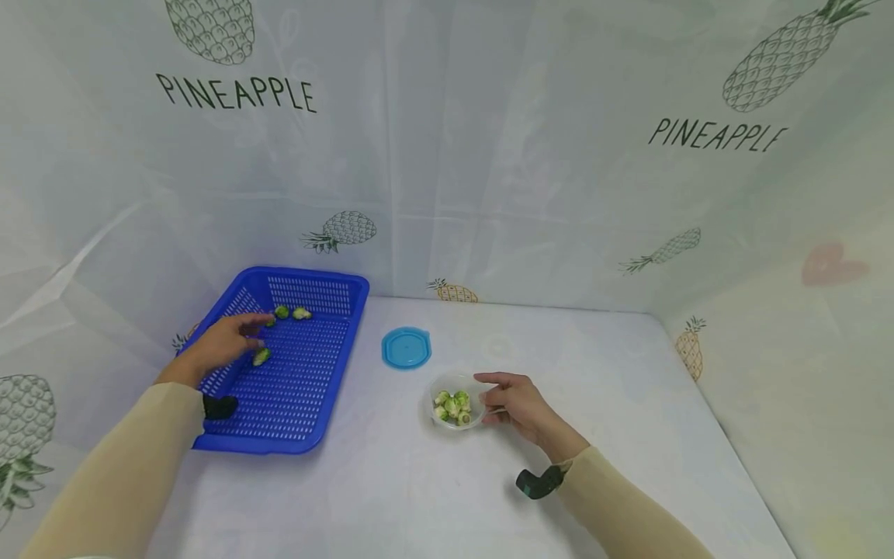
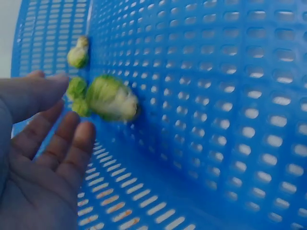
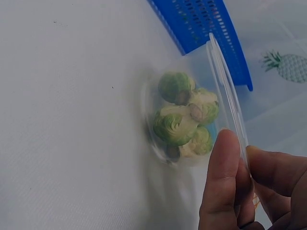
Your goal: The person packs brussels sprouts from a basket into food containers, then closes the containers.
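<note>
My left hand (image 1: 222, 344) is inside a blue plastic basket (image 1: 307, 289), fingers and thumb apart with nothing between them. Just by its thumb lies a Brussels sprout (image 1: 261, 356); several others, such as one sprout (image 1: 302, 313), sit near the basket's back wall. In the left wrist view the nearest sprout (image 2: 112, 98) rests beyond the fingertips. With thumb and fingers my right hand (image 1: 520, 407) pinches the rim of a clear round plastic container (image 1: 457, 380) on the table. Several sprouts (image 3: 177, 124) are in that container.
A round light-blue lid (image 1: 407, 348) lies flat on the white table (image 1: 391, 497), between the basket and the container and farther back. Behind the table hangs a white curtain (image 1: 503, 194) printed with pineapples, which also runs along the right side.
</note>
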`<state>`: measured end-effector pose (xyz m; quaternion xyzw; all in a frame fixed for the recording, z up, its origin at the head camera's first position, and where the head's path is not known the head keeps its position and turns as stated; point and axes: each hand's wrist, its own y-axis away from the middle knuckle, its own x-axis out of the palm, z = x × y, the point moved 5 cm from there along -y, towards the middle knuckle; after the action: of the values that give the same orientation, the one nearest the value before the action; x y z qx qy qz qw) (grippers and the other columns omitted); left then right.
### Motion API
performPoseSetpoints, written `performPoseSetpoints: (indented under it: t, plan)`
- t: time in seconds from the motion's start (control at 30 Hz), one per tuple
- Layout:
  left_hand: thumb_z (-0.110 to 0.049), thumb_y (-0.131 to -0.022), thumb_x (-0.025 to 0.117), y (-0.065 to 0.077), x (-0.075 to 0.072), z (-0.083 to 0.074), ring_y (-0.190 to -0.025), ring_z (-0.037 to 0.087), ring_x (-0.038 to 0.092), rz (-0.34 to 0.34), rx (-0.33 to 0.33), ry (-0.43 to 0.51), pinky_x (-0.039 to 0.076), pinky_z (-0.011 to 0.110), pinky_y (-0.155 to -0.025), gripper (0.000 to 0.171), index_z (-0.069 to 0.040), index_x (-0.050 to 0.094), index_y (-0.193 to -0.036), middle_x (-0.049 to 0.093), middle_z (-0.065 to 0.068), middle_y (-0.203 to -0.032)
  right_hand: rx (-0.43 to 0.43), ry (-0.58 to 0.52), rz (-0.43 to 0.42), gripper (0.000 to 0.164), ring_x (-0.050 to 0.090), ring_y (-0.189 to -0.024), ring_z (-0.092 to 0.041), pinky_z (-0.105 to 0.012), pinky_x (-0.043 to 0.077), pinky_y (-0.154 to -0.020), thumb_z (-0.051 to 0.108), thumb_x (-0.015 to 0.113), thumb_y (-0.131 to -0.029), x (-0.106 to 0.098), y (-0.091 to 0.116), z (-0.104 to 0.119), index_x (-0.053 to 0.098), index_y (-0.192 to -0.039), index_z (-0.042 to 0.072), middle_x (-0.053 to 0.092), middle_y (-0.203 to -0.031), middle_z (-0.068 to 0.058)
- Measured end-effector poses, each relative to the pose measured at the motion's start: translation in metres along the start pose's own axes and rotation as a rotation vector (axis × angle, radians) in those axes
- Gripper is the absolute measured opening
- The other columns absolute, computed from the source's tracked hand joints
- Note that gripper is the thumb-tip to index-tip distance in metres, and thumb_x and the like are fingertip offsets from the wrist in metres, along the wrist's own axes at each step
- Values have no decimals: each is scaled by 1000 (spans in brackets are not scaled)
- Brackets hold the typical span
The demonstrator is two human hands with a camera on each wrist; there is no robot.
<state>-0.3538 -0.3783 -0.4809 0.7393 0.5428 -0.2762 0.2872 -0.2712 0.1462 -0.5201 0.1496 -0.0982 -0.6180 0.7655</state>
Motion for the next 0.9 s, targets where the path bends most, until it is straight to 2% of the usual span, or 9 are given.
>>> performPoseSetpoints:
  t: [0.13,0.23,0.4,0.57,0.67,0.8,0.9]
  plan:
    - [-5,-96,70,0,8,-1,-134,59,48,82,7,-106,41,72,-109,54,9,54,-146,53,39,-145,1,1,-2,51,63,-70,-17,-31,63,-68,-2,66,-95,0,1,1,62,-145,2,64,-84,-7]
    - [0,-95,69,1,12,1,-129,57,54,113,-7,-133,44,71,-107,46,10,61,-138,60,37,-137,3,5,1,51,62,-71,-17,-31,63,-69,-2,66,-95,0,2,2,61,-146,2,63,-84,-7]
    - [2,-94,68,2,12,1,-124,53,59,121,3,-115,48,68,-103,40,11,65,-133,67,32,-130,2,3,-4,50,62,-72,-17,-31,63,-69,-2,66,-95,0,2,3,62,-145,2,64,-86,-7]
    - [-9,-95,72,5,16,-4,-130,52,57,184,-3,-87,46,68,-108,48,6,63,-140,62,31,-141,-1,6,-7,50,62,-72,-17,-31,63,-69,-2,67,-95,0,2,3,62,-145,2,65,-87,-8]
    - [-15,-97,73,6,20,-7,-123,44,63,217,-28,-64,48,66,-107,52,6,60,-142,60,31,-142,-5,10,-1,51,62,-73,-17,-31,63,-69,-1,67,-95,-1,2,3,61,-146,1,64,-87,-7]
    - [-15,-97,73,3,24,-11,-105,29,69,221,-30,-67,57,55,-96,46,7,64,-137,67,25,-129,-7,12,6,51,62,-73,-16,-31,63,-70,-1,66,-96,0,3,3,60,-147,0,63,-85,-6]
    - [-14,-97,74,-1,25,-12,-102,28,66,185,-15,-74,58,50,-91,41,6,65,-131,69,20,-120,-6,9,8,51,62,-72,-16,-31,63,-70,-1,67,-96,1,3,2,60,-146,0,62,-84,-5]
